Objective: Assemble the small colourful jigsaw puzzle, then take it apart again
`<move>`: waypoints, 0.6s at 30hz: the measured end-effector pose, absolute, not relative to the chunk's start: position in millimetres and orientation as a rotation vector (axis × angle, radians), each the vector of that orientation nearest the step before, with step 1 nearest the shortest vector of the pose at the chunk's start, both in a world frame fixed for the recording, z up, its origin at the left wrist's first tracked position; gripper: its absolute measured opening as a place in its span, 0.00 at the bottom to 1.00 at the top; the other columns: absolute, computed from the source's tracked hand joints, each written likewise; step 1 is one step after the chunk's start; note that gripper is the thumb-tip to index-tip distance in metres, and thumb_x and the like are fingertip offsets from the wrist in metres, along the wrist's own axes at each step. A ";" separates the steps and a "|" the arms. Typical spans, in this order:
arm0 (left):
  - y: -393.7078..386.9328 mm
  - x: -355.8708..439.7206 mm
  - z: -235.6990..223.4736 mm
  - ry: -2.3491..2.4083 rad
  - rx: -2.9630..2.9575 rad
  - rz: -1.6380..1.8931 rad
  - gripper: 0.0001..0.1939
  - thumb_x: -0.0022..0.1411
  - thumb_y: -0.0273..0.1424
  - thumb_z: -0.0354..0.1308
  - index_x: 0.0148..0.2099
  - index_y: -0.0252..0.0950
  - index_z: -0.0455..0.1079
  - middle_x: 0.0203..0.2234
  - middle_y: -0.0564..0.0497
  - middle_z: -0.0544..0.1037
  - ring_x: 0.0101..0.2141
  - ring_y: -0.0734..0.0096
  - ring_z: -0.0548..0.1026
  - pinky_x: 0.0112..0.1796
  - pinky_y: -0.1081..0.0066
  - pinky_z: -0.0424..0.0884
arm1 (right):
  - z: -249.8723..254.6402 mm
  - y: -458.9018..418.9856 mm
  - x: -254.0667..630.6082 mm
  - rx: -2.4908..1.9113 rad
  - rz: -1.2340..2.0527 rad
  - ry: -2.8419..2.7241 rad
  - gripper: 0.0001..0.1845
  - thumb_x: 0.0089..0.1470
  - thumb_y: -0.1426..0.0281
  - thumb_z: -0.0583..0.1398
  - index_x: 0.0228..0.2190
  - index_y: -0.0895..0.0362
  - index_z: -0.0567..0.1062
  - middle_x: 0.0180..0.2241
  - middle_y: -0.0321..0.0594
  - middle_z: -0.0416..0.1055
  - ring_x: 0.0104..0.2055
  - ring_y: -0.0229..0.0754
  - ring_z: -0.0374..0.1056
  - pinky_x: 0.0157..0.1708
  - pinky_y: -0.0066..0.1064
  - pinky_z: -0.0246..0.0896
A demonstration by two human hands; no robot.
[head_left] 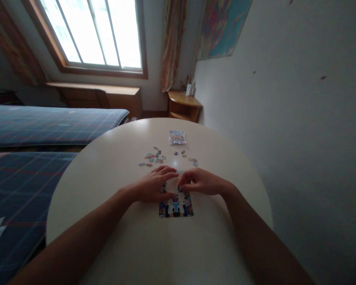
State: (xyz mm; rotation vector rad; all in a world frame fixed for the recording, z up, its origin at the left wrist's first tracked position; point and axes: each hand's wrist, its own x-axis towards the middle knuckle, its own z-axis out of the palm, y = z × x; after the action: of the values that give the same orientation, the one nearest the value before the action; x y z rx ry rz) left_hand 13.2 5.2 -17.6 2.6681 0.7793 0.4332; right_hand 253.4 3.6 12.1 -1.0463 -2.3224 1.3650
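Note:
A partly assembled jigsaw puzzle (176, 208) lies on the round table, its lower rows and side edges joined and a bare gap in its middle. My left hand (154, 185) rests flat across the puzzle's left side, fingers stretched out and thumb apart, covering some of it. Over the right side of the gap, my right hand (203, 182) is closed in a pinch at a small dark puzzle piece (179, 189), partly hidden by the fingertips. Several loose puzzle pieces (156, 157) are scattered beyond my left hand, with a few more pieces (192, 161) beyond my right.
A printed picture packet (177, 137) lies toward the far side of the cream table (112, 233). Plaid-covered beds (47, 124) stand at the left. A white wall (299, 138) runs along the right, and a corner shelf (184, 99) stands behind the table.

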 end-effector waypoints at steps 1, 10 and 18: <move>5.3 13.1 -18.1 0.780 2.665 0.434 0.30 0.60 0.43 0.61 0.61 0.42 0.61 0.59 0.43 0.64 0.60 0.54 0.59 0.60 0.53 0.58 | 12.8 3.0 252.4 -1.056 1.381 -2.314 0.08 0.53 0.67 0.62 0.34 0.58 0.78 0.31 0.37 0.76 0.32 0.36 0.69 0.33 0.26 0.62; 6.3 12.0 -21.1 0.771 2.640 0.419 0.31 0.59 0.45 0.61 0.62 0.44 0.61 0.61 0.43 0.61 0.61 0.52 0.58 0.60 0.52 0.58 | 16.0 2.3 252.0 -1.054 1.472 -2.293 0.15 0.51 0.71 0.62 0.42 0.58 0.77 0.26 0.33 0.72 0.27 0.34 0.66 0.28 0.24 0.60; 5.6 14.4 -16.6 0.753 2.606 0.492 0.23 0.61 0.41 0.60 0.57 0.43 0.66 0.58 0.45 0.66 0.59 0.55 0.61 0.59 0.53 0.59 | 16.2 0.2 250.3 -1.022 1.383 -2.338 0.12 0.47 0.76 0.61 0.37 0.58 0.77 0.27 0.33 0.71 0.29 0.34 0.65 0.30 0.26 0.61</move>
State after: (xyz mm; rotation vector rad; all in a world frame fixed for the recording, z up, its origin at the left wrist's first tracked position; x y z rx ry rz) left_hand 14.4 5.6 -16.6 2.6056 0.7525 0.4919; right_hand 250.3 0.2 16.2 -1.0224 -2.3378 1.3829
